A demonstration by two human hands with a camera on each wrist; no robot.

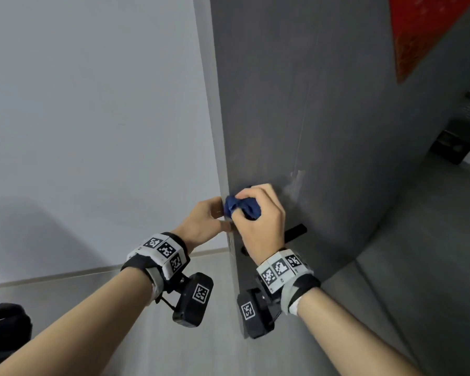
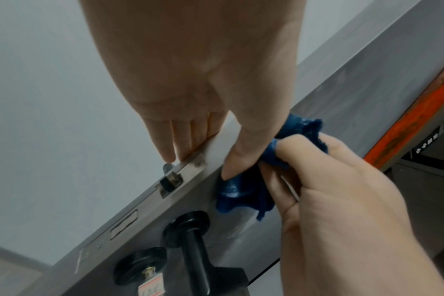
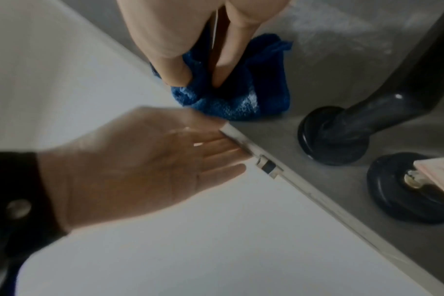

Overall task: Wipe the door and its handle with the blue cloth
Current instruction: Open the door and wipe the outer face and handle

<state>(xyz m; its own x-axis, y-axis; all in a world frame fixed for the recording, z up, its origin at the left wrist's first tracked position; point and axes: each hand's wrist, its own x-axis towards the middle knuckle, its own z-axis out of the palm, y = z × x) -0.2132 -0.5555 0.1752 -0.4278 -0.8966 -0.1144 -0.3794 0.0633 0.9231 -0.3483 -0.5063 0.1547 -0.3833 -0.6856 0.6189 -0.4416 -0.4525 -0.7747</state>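
My right hand (image 1: 258, 213) bunches the blue cloth (image 1: 242, 207) against the grey door (image 1: 323, 118), just above the black handle (image 1: 296, 232). My left hand (image 1: 204, 221) steadies the door's edge, thumb on the near face, fingers (image 2: 180, 140) straight along the far side, seemingly flat. The cloth looks soft and light; the wad is best gripped at its middle.

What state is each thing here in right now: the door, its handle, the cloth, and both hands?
Grey door: ajar, streaky smears by the cloth.
Black lever handle: untouched, level.
Crumpled blue cloth: bunched, pressed on the door.
Left hand: fingers straight, steadying the door's edge.
Right hand: grips the cloth.
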